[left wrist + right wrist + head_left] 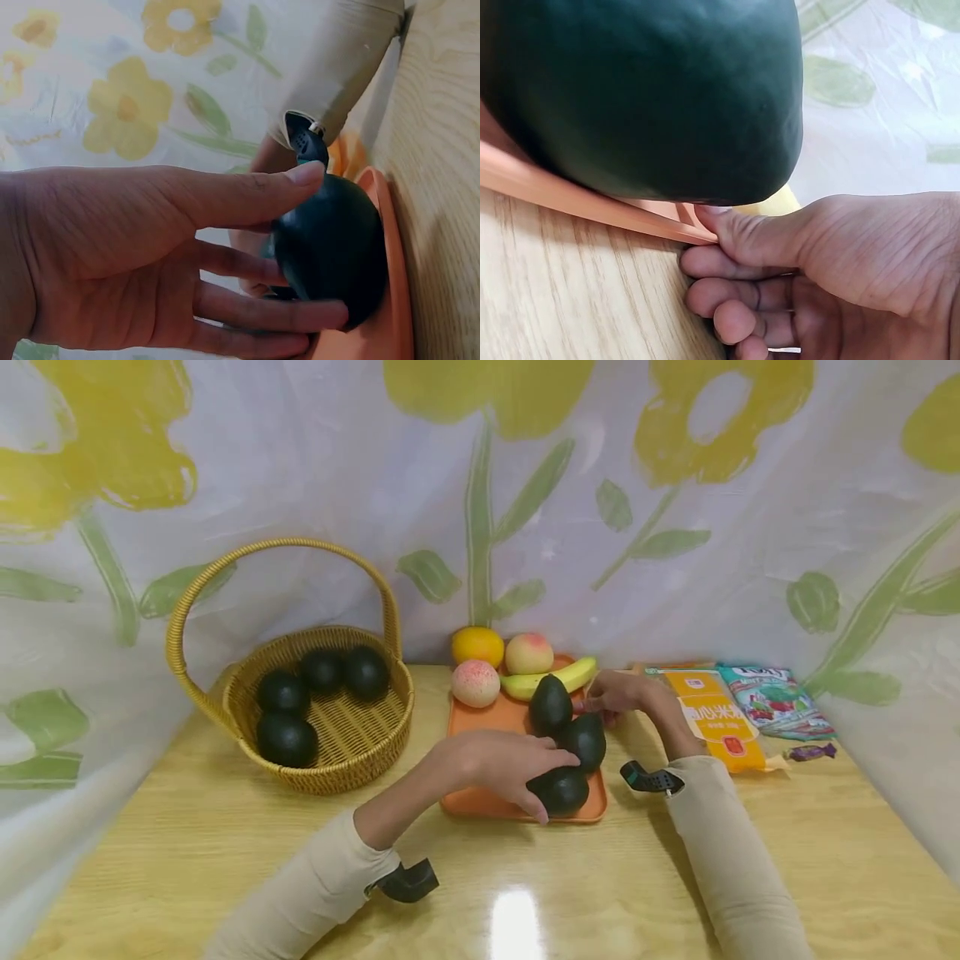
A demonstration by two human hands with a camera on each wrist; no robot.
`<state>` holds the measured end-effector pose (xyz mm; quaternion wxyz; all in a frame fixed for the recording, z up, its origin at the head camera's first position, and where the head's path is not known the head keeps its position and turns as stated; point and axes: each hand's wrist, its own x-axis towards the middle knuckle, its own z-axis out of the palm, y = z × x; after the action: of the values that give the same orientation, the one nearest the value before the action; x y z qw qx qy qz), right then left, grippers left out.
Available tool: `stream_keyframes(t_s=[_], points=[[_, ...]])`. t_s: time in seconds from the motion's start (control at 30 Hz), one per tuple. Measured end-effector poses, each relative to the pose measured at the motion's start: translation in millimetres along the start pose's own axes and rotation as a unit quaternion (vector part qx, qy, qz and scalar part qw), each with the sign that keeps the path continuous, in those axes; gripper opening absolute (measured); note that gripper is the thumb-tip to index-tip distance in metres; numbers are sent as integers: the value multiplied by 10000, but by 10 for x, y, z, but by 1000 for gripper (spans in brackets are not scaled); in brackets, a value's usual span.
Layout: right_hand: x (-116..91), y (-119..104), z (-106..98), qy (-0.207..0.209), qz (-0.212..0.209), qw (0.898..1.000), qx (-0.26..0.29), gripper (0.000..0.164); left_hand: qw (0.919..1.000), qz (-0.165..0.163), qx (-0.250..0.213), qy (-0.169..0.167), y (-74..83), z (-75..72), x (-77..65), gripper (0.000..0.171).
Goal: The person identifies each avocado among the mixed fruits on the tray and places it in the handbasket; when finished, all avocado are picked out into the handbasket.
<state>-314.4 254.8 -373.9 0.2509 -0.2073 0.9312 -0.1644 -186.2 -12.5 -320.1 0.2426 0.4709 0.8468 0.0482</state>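
An orange tray [480, 718] holds three dark green avocados in a row along its right side. My left hand [510, 764] grips the front avocado [561, 792], thumb on one side and fingers on the other. Behind it lie the middle avocado [587, 742] and the far avocado [551, 703]. My right hand [618, 693] pinches the tray's right rim, its thumb over the edge, as the right wrist view shows. A banana [577, 677], two peaches [476, 683] and a yellow lemon-like fruit [477, 647] sit at the tray's back.
Left of the tray stands a wicker basket [408, 702] with a tall handle and several avocados inside. An orange-yellow food packet [716, 718], a teal bag [776, 697] and a purple-wrapped candy [810, 752] lie on the right. A flowered curtain [555, 552] hangs behind the wooden table [420, 902].
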Motion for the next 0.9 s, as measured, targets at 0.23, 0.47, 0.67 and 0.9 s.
stream_keyframes(t_s=[0.23,0.47,0.67,0.9], points=[[-30,20,-13,-1,-61,9999,106,39,9989,-5,-461,-74,15,44,12,75],[32,31,-5,-8,-236,9995,185,42,9967,-282,-755,-14,18,98,27,65],[46,20,44,7,-124,9998,138,40,9957,-596,-700,-109,-36,141,69,71],[22,28,48,-35,-139,9998,167,42,9965,-476,-653,-214,-54,90,-17,80]])
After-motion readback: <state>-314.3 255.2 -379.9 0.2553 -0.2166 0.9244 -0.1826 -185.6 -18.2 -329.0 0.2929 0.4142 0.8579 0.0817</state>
